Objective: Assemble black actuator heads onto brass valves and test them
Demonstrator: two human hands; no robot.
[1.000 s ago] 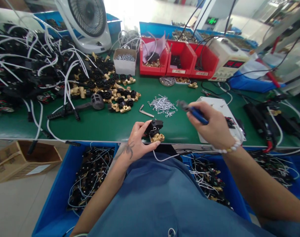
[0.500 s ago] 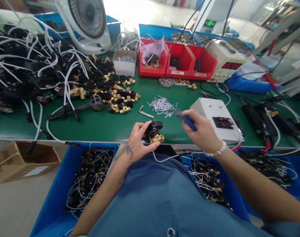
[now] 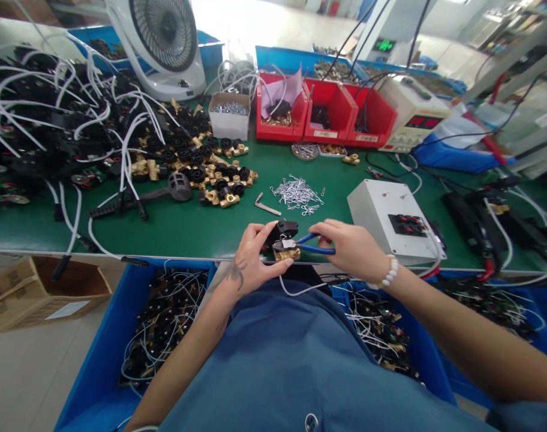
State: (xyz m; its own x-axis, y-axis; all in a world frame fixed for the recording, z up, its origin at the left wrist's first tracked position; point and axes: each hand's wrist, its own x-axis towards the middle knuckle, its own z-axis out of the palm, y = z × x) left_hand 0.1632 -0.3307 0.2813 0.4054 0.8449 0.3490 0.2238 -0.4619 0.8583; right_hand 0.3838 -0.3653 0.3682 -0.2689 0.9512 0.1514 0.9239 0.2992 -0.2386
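Observation:
Near the front edge of the green bench, my left hand (image 3: 251, 259) grips a black housing with a brass fitting (image 3: 288, 255) at its lower end. A white cable (image 3: 295, 294) hangs from this part. My right hand (image 3: 343, 245) holds blue-handled pliers (image 3: 319, 246), their handles spread apart. The plier jaws reach the part just above the brass; whether they grip the small wire clip there I cannot tell. Beyond my hands lie a pile of silver wire clips (image 3: 298, 193) and a small L-shaped metal piece (image 3: 267, 207).
Brass and black fittings (image 3: 215, 174) and a dark mallet-like tool (image 3: 179, 187) lie to the left. Red bins (image 3: 282, 132), a white box of small metal pieces (image 3: 229, 126) and a fan (image 3: 165, 36) stand behind. A grey switch box (image 3: 376, 210) sits right. Blue crates (image 3: 98, 348) stand below.
My right hand has moved left and slightly down, bringing the pliers onto the part. Their handles are now spread apart. My left hand keeps the part in nearly the same place.

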